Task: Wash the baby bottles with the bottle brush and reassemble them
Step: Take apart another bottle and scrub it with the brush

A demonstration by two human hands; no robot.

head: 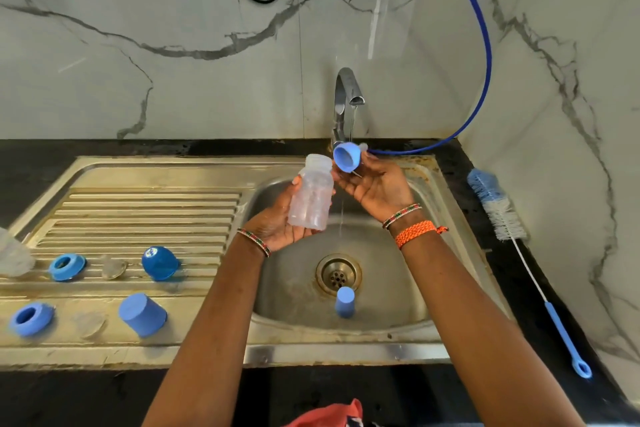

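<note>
**Bottle and blue ring held over running tap**

Left hand [277, 218]: palm up over the sink basin [391, 302], fingers wrapped around a clear bottle [310, 194]. Bottle tilted, open threaded neck up and toward the tap [346, 97]. No cap on it.

Right hand [375, 189]: thumb and fingertips pinched on a blue ring [347, 157], its open side facing the bottle neck. Ring sits just beside the neck; cannot tell whether they touch. A clear part shows behind the ring; cannot tell what it is.

Water runs from the tap in a thin stream, passing between the two hands and down into the basin.

In the basin: one light blue cap [345, 302], upright, closed end up, just in front of the drain [337, 274].

On the draining board [138, 204], left of the basin:
- back row: blue ring [66, 266], clear teat [112, 267], dark blue dome cap [160, 263];
- front row: blue ring [31, 319], clear teat [88, 322] (blurred), light blue cap [142, 315] tilted;
- far left edge: a second clear bottle [12, 256], only partly in view.

Bottle brush [498, 208] lies on the black counter [502, 253] right of the sink, bristles toward the wall, blue handle toward the camera. Nobody's hand on it.

Beaded bracelets on both wrists; an orange woven band [415, 233] on the right.
</note>
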